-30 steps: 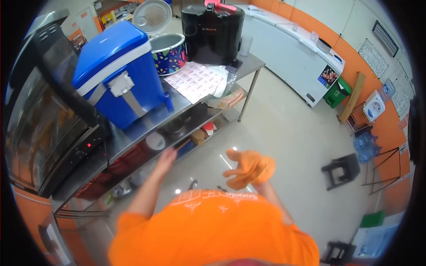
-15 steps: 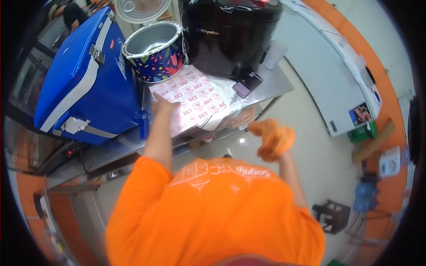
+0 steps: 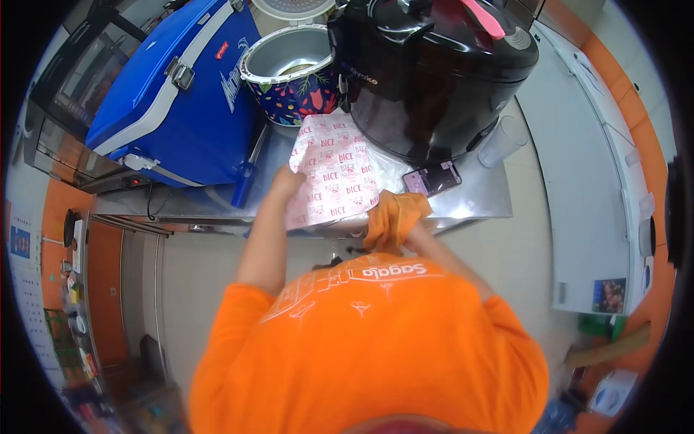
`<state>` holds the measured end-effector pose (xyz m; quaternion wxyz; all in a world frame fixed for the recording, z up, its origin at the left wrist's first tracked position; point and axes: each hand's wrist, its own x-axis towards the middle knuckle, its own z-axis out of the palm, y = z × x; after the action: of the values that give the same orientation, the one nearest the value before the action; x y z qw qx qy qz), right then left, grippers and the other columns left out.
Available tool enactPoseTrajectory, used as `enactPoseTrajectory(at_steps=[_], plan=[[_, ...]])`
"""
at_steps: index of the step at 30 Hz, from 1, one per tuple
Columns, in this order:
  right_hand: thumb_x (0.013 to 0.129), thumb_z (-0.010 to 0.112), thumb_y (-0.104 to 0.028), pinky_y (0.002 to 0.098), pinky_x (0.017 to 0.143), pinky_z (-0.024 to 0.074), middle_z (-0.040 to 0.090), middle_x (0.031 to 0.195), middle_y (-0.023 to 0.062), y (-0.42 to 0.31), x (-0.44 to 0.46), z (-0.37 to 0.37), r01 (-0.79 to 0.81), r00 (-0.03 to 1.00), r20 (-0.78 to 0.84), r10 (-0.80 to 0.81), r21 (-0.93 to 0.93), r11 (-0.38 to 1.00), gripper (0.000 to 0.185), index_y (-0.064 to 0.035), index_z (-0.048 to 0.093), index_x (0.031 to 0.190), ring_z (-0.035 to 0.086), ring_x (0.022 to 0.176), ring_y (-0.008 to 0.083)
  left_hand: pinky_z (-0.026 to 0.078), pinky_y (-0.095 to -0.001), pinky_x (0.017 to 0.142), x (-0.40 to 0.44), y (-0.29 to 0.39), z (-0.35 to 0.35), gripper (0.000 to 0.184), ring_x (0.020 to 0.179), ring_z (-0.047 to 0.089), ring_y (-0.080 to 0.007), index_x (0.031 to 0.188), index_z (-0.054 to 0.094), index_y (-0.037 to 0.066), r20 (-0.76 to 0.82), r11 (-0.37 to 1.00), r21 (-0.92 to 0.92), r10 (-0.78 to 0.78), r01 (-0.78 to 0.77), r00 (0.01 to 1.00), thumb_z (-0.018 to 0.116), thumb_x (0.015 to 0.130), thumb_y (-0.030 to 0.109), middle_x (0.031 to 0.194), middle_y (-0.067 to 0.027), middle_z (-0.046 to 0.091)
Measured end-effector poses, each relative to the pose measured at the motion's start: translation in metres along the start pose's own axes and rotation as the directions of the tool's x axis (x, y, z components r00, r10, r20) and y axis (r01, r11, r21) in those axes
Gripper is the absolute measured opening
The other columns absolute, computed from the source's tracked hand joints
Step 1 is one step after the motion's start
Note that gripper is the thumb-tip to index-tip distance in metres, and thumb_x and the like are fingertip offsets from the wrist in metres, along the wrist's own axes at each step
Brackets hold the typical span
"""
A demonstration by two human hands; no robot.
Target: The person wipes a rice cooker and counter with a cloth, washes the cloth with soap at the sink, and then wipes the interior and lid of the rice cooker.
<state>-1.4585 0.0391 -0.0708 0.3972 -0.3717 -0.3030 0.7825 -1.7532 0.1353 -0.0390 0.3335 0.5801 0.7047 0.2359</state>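
Printed pink-and-white paper (image 3: 336, 170) lies at the front of the metal table, its left side lifted and bent. My left hand (image 3: 288, 182) is closed on the paper's left edge. An orange glove covers my right hand (image 3: 395, 219), which is at the paper's lower right corner; its fingers are too bunched in the glove to make out. A phone (image 3: 432, 179) rests just beyond the glove. Behind the paper stand an open floral pot (image 3: 293, 90) and a large black Miyako cooker (image 3: 434, 87).
A blue cooler box (image 3: 173, 94) stands on the table's left, with a blue-handled tool (image 3: 243, 184) beside it. To the right are a clear cup (image 3: 504, 142) and a pink utensil (image 3: 483, 18) on the cooker. A white chest freezer (image 3: 589, 188) stands beyond the table (image 3: 481, 199).
The view has moved closer to the table. My left hand has reached the paper and taken its left edge, which has lifted. My gloved right hand has come in to the paper's right corner.
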Motion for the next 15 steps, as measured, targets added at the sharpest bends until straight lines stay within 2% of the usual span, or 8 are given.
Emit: enactPoseTrajectory(at_steps=[1,3,4,6,7,10,12,15], plan=[[0.09,0.054,-0.027,0.0285,0.067,0.0464,0.057,0.09,0.0035,-0.002,0.004,-0.005,-0.025,1.0,-0.015,0.025,-0.021,0.999,0.02,-0.0084,0.055,0.097,0.056,0.081,0.0139,0.05,-0.0344,0.07,0.001,0.0,0.0,0.04,0.081,0.064,-0.0254,0.108,0.058,-0.004,-0.004,1.0,0.001,-0.001,0.001,1.0,0.06,0.07,0.009,0.091,-0.0195,0.065],[0.089,0.054,-0.026,0.028,0.068,0.0464,0.056,0.092,0.0032,0.005,0.012,-0.021,-0.064,0.998,-0.03,0.063,-0.04,0.997,0.02,-0.0085,0.055,0.098,0.055,0.083,0.0133,0.049,-0.0347,0.076,-0.011,-0.001,-0.002,0.04,0.084,0.063,-0.0248,0.112,0.054,-0.007,0.113,0.94,-0.324,-0.072,0.105,0.991,0.056,0.074,0.004,0.099,-0.0175,0.063],[0.089,0.054,-0.027,0.0278,0.067,0.0466,0.056,0.093,0.0032,0.019,0.026,-0.034,-0.004,0.999,0.031,0.01,-0.193,0.981,0.021,-0.0083,0.054,0.099,0.056,0.083,0.0133,0.049,-0.0347,0.076,-0.023,0.005,-0.004,0.04,0.084,0.063,-0.0248,0.112,0.054,-0.007,0.113,0.94,-0.321,-0.083,0.115,0.99,0.056,0.074,0.004,0.099,-0.0175,0.063],[0.089,0.055,-0.027,0.0276,0.067,0.0469,0.056,0.093,0.0032,0.029,0.033,-0.038,0.072,0.993,0.109,-0.038,-0.324,0.943,0.021,-0.0082,0.054,0.1,0.056,0.082,0.0133,0.049,-0.0348,0.076,-0.042,0.021,-0.007,0.039,0.085,0.063,-0.0241,0.114,0.052,-0.008,0.249,0.871,-0.442,-0.109,0.213,0.962,0.057,0.077,0.004,0.1,-0.0167,0.063],[0.089,0.055,-0.027,0.0273,0.067,0.0468,0.056,0.093,0.0031,0.031,0.036,-0.037,0.054,0.991,0.135,-0.018,-0.269,0.962,0.022,-0.0083,0.054,0.1,0.056,0.083,0.013,0.049,-0.0348,0.076,-0.045,0.017,-0.002,0.039,0.085,0.063,-0.0241,0.114,0.052,-0.008,0.244,0.875,-0.435,-0.113,0.212,0.963,0.057,0.077,0.004,0.1,-0.0167,0.063],[0.088,0.056,-0.028,0.0264,0.066,0.0458,0.055,0.09,0.0022,0.032,0.041,-0.031,-0.027,0.982,0.183,0.055,-0.151,0.988,0.021,-0.009,0.054,0.097,0.054,0.08,0.0117,0.048,-0.0334,0.078,-0.052,0.01,0.006,0.039,0.087,0.061,-0.0224,0.113,0.052,-0.007,0.183,0.872,-0.444,-0.135,0.205,0.974,0.06,0.078,0.006,0.102,-0.0164,0.062],[0.088,0.056,-0.029,0.0257,0.063,0.045,0.055,0.087,0.0013,0.024,0.031,-0.023,-0.098,0.973,0.2,0.114,-0.092,0.991,0.02,-0.0096,0.055,0.094,0.053,0.077,0.0108,0.046,-0.0319,0.079,-0.065,0.011,-0.003,0.038,0.09,0.06,-0.0215,0.113,0.052,-0.007,-0.045,0.935,-0.347,-0.1,0.078,0.994,0.06,0.077,0.005,0.102,-0.016,0.062],[0.087,0.057,-0.029,0.0231,0.059,0.0421,0.053,0.081,-0.0009,-0.008,0.002,0.005,-0.143,0.955,0.268,0.124,0.053,0.988,0.019,-0.0105,0.054,0.086,0.05,0.071,0.0087,0.045,-0.0312,0.081,-0.075,0.007,-0.026,0.037,0.09,0.059,-0.0207,0.113,0.053,-0.006,-0.133,0.968,-0.25,-0.062,0.027,0.989,0.06,0.078,0.006,0.102,-0.0151,0.062]])
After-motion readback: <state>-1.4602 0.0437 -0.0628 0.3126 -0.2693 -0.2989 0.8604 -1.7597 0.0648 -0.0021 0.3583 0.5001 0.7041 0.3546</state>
